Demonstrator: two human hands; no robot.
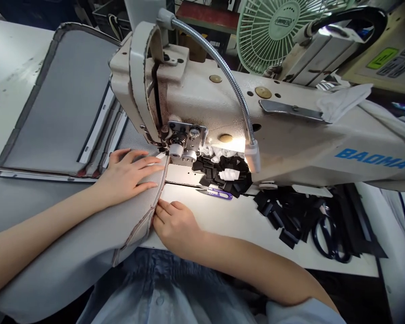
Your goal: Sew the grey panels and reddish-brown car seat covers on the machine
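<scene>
Left hand (pixel 131 174) spreads over grey fabric (pixel 128 220); right hand (pixel 178 227) seemingly pinches its edge, near purple snips (pixel 220 194) and black pieces (pixel 242 180).

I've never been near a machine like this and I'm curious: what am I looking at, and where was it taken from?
This single picture comes from a camera worn on a person's head, looking forward and down. The big pale device is a sewing machine, with a small lamp lighting its working end. The person's left hand lies spread on grey fabric, while the right hand grips the fabric's edge. On the white table lie purple snips, small black pieces and, farther right, dark-handled scissors.
</scene>
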